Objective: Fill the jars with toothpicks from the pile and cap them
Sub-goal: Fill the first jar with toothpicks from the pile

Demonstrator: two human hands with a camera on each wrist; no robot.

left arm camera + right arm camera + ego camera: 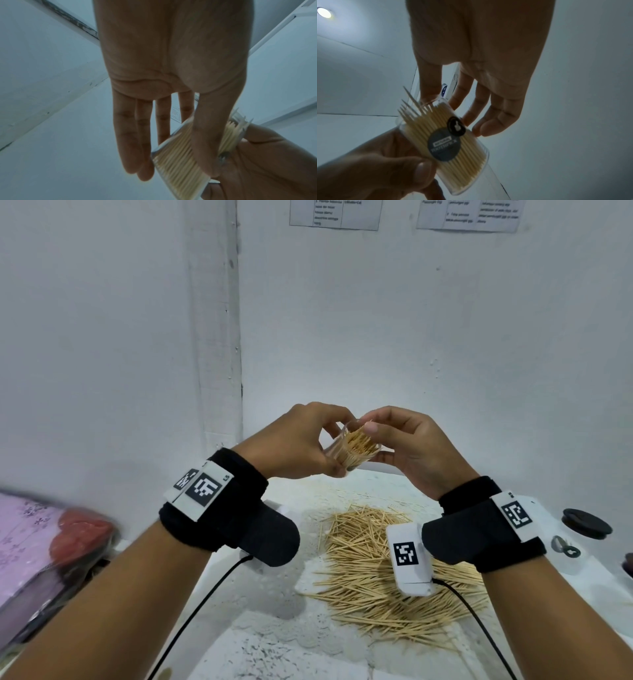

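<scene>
A clear jar (356, 448) packed with toothpicks is raised and tilted above the table. My left hand (301, 440) grips its body between thumb and fingers. In the left wrist view the thumb lies across the jar (178, 159). My right hand (407, 440) is at the jar's open mouth. Its thumb touches the toothpick tips and its fingers lie loosely curved beside the rim. The right wrist view shows the jar (453, 142) with a round dark label and several toothpick tips sticking out past the rim. The toothpick pile (370, 573) lies on the table below my hands.
A black lid (586, 523) sits on the white table (260, 648) at the right, with a small metal ring (565, 546) in front of it. A pink flowered package (24, 539) and a red object (82, 535) lie at the left. The wall is close behind.
</scene>
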